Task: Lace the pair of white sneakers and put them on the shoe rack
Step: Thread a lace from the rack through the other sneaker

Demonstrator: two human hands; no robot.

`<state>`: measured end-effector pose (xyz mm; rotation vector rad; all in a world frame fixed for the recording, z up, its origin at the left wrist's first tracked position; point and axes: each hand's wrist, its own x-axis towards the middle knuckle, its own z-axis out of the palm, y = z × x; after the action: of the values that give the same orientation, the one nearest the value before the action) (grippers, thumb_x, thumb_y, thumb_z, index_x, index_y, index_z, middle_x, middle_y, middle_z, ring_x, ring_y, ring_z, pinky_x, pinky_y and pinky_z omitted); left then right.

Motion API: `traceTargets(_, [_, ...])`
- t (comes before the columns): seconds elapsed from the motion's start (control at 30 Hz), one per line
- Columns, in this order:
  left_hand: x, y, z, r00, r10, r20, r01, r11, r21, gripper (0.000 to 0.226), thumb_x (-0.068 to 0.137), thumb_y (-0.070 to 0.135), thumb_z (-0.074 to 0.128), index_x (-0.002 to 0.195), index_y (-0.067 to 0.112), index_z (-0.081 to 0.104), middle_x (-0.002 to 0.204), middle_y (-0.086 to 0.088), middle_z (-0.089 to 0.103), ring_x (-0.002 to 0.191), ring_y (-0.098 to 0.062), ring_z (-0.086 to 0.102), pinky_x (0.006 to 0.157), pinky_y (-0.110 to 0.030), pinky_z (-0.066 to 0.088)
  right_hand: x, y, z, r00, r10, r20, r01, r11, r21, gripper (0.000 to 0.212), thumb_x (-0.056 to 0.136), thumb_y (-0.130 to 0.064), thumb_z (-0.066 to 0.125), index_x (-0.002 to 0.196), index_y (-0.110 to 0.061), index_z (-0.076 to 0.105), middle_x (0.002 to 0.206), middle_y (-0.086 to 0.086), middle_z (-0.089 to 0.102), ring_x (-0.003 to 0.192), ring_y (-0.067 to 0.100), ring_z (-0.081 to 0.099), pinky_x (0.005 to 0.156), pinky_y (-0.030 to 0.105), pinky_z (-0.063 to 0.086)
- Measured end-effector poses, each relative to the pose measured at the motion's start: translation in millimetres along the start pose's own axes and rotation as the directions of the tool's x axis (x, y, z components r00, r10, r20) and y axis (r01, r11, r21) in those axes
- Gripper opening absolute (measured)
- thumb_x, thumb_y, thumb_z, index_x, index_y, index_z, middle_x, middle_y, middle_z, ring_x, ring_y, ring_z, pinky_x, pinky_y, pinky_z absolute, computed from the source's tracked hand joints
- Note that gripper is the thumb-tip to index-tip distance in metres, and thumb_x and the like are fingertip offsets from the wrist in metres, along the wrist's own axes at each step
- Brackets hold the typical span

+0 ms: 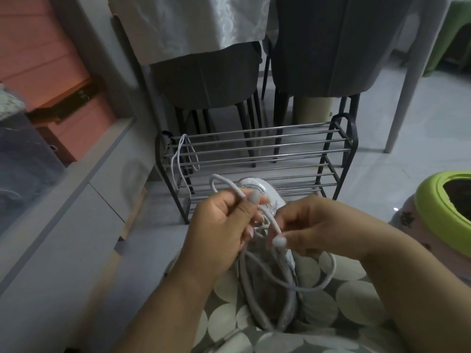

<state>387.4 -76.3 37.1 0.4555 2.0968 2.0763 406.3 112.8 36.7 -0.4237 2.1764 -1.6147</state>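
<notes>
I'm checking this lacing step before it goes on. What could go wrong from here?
1. The lace loops loosely over the lap; slack held by the left hand and right hand might tangle or knot.
2. The sneaker rests on the lap, so tugging could slide it off.
3. A second lace hangs on the shoe rack and may slip between the bars.

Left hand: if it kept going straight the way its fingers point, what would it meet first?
Probably the right hand: the left hand points rightward across the sneaker, pinching the lace. Depth is unclear.
</notes>
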Motion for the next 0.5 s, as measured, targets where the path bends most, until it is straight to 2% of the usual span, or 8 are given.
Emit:
traceTargets(0.07, [3.1,1.7,-0.8,1.000,0.002,-0.026,-0.002,1.000,-0.017,0.021,0.079,0.038,0.058,0.077,0.026,0.074,0.060,0.004,0.059,0.047,-0.008,0.046,0.040,-0.019,0.036,1.0,1.0,0.2,1.000,-0.005,-0.014,0.005,0.999,-0.046,0.020,0.076,-0.039,0.069,0.079,-0.019,0.071,0.062,0.003,0.059,0.055,0.016,0.053,0.053,0.027,0.044])
traceTargets(0.17, [6.9,4.3,-1.7,0.998,0.004,-0.066,-0.006,0.999,-0.035,0.021,0.080,0.038,0.059,0.078,0.024,0.074,0.062,0.001,0.059,0.048,-0.010,0.047,0.041,-0.020,0.038,2.3,5.6,-2.8,0.998,-0.027,-0.052,0.025,0.999,-0.039,0.021,0.077,-0.039,0.068,0.084,-0.020,0.075,0.074,0.014,0.066,0.063,0.030,0.059,0.058,0.030,0.050])
traceTargets(0.23, [6.8,4.0,-1.3,0.998,-0.028,-0.059,0.029,0.999,0.020,0.024,0.086,0.038,0.057,0.083,0.020,0.073,0.063,-0.001,0.062,0.048,-0.014,0.049,0.042,-0.024,0.041,3.0,8.2,-3.2,0.995,-0.036,-0.096,0.042,0.997,0.063,0.014,0.078,-0.028,0.068,0.081,-0.016,0.075,0.072,0.013,0.067,0.062,0.026,0.061,0.058,0.029,0.052])
traceTargets(0.33, [-0.4,-5.9,1.5,0.990,-0.126,-0.066,0.137,0.964,0.226,0.022,0.093,0.030,0.057,0.081,0.015,0.067,0.061,-0.004,0.066,0.043,-0.014,0.053,0.043,-0.027,0.042,4.2,12.1,-4.4,0.976,-0.014,-0.216,0.065,0.971,0.231,0.011,0.074,-0.015,0.067,0.075,-0.006,0.072,0.068,0.013,0.068,0.062,0.020,0.065,0.056,0.024,0.053])
traceTargets(0.5, [-23.9,-25.3,14.4,0.950,-0.305,-0.065,0.308,0.883,0.354,0.026,0.093,0.024,0.059,0.072,0.012,0.065,0.062,-0.012,0.069,0.041,-0.019,0.059,0.036,-0.022,0.040,6.0,16.0,-4.7,0.953,0.040,-0.302,0.052,0.955,0.291,0.018,0.066,-0.006,0.070,0.081,0.004,0.066,0.069,0.014,0.069,0.063,0.021,0.067,0.058,0.024,0.055])
